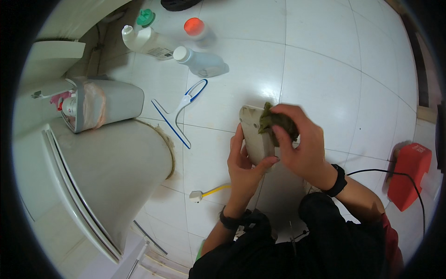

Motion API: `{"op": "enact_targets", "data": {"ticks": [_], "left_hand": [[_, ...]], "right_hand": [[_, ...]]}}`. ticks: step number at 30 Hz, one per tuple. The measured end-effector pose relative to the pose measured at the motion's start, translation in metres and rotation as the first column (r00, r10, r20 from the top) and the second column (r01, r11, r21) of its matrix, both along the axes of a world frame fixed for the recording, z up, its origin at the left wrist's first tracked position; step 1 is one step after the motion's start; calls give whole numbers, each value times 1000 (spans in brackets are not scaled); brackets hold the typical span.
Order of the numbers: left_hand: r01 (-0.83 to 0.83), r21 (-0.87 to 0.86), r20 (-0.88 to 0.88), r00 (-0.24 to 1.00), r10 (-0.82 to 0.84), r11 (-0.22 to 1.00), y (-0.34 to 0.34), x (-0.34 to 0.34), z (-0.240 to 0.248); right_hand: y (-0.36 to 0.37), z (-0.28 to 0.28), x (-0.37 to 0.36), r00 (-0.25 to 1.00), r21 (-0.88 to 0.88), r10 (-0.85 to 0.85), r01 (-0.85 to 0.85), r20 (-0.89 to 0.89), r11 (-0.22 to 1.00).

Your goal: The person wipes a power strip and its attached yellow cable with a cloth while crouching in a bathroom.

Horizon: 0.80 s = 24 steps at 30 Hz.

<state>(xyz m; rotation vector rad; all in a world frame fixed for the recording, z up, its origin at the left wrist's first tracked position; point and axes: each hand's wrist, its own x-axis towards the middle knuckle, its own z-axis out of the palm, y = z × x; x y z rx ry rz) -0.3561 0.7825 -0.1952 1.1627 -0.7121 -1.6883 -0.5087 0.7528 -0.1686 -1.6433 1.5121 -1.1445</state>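
left hand (242, 162) gripping white slab (256, 137), right hand (302, 144) clamping green sponge (274, 122) on slab, toilet (107, 176) left of slab

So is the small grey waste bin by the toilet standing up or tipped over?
Upright: the grey bin stands beside the toilet, liner mouth up, rubbish showing.

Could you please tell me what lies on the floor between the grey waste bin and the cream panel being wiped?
In the head view, a blue-and-white wire brush lies on the white tiles between the grey waste bin and the cream plastic panel.
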Motion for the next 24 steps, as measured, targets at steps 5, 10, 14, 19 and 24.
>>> {"op": "enact_targets", "data": {"ticks": [5,10,14,19,24], "left_hand": [[98,-248,438,899,21,964,9,3,-13],[141,-150,441,896,-61,979,8,-1,-4],[227,-198,528,844,-91,954,11,-11,-3],[137,-235,592,806,30,962,17,-17,-7],[105,-254,618,782,77,961,13,-17,-5]], "right_hand": [[26,-10,-10,946,348,-129,19,298,937],[38,-6,-16,993,401,-38,-10,111,916],[15,-10,-18,924,254,-231,155,304,955],[22,1,-12,997,-24,-75,75,33,997],[33,-2,-13,983,-102,21,-40,-184,994]]}}
